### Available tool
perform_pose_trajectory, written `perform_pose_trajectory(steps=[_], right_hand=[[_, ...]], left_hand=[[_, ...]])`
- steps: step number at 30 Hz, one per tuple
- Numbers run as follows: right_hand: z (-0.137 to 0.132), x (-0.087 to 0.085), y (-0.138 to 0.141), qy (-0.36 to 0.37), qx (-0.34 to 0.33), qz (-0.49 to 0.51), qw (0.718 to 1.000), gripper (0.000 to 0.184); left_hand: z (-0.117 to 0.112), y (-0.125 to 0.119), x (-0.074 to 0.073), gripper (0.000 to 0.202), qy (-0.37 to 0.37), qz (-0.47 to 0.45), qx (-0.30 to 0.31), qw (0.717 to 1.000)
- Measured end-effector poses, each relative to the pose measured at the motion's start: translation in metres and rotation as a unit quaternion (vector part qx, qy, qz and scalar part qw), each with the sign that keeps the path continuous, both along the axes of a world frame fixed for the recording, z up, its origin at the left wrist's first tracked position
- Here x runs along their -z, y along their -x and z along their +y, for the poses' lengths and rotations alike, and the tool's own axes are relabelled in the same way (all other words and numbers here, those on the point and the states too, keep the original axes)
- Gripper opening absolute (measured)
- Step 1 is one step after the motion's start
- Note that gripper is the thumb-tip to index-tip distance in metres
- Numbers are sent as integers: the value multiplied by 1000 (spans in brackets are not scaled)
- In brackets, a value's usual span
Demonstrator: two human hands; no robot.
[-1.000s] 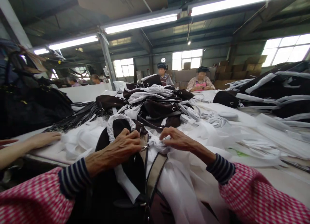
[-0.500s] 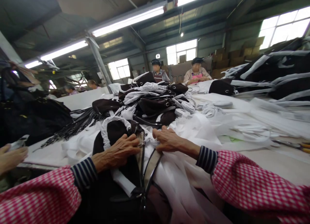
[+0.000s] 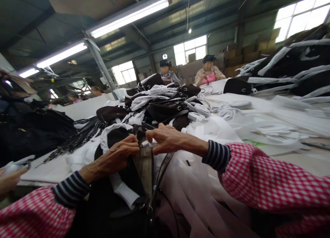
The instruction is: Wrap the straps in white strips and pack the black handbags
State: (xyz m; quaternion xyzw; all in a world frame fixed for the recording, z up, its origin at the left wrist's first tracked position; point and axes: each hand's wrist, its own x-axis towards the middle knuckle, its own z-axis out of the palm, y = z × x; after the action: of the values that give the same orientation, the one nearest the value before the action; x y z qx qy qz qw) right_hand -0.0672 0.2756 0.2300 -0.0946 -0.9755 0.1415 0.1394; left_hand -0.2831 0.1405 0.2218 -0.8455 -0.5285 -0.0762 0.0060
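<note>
A black bag lies in front of me, its zipped edge and taupe inner strip facing up. One handle is covered in white wrapping, and a second white-wrapped strap runs down the bag's front. My left hand is closed on the bag's upper edge, its fingertips bent by the metal fittings. From the right, my right hand holds a small piece of white wrapping between thumb and fingers, close to the left fingertips. Just what lies under those fingertips is hidden.
Dark bags with white-wrapped handles are heaped ahead, black straps to their left. Sheer white strips cover the right side. A metal tool lies far right. Another person's hand enters at left; co-workers sit beyond.
My left hand has shifted left and its fingers have bent onto the bag's edge. My right hand has moved slightly left and up, with white wrapping now at its fingertips.
</note>
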Motion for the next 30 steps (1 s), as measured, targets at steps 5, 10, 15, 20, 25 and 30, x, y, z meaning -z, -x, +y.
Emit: perform_pose_trajectory(steps=[5, 10, 15, 20, 25, 30], right_hand=[[-24, 44, 29, -141, -75, 29, 987, 20], [-29, 86, 41, -197, -150, 99, 964, 16], [-37, 77, 47, -164, -131, 114, 971, 22], [-33, 77, 34, -136, -177, 72, 972, 33], [-29, 86, 26, -115, -105, 70, 985, 37], [-26, 70, 24, -18, -121, 84, 989, 45]], left_hand=[[-2, 4, -6, 28, -32, -25, -16, 999], [-3, 4, -10, 23, -42, -35, -23, 998], [0, 3, -8, 21, -64, -35, -18, 997], [-7, 8, -4, 24, -68, -45, -18, 997], [-8, 6, 6, 31, -71, -40, 2, 997], [-9, 7, 17, 40, -130, -5, 14, 991]])
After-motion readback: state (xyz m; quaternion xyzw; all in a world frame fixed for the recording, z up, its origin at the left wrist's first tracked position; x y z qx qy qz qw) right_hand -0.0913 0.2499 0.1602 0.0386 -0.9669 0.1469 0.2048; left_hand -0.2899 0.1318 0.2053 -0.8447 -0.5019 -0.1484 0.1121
